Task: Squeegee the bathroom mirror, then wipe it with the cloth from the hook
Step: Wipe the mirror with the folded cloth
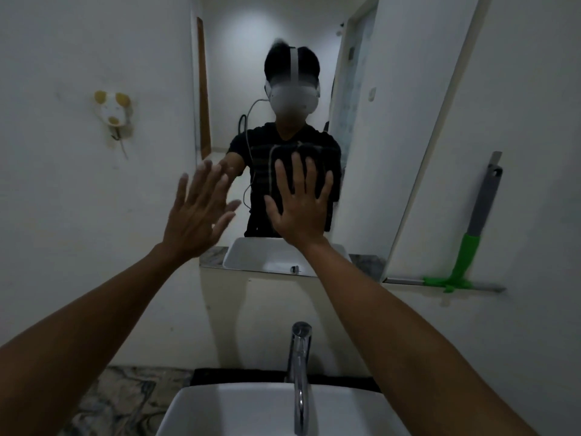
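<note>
The bathroom mirror (361,121) hangs on the wall above the sink. My right hand (298,202) lies flat with fingers spread on a dark folded cloth (297,154), pressing it against the glass near the lower middle. My left hand (198,212) is raised beside it at the mirror's left edge, fingers apart, holding nothing. The squeegee (481,212), grey handle with a green head, leans upright against the wall right of the mirror. The yellow-and-white wall hook (113,113) on the left wall is bare.
A white basin (239,410) with a chrome tap (300,372) sits directly below my arms. A patterned stone counter (119,401) runs to the left of it. The mirror reflects a person wearing a headset.
</note>
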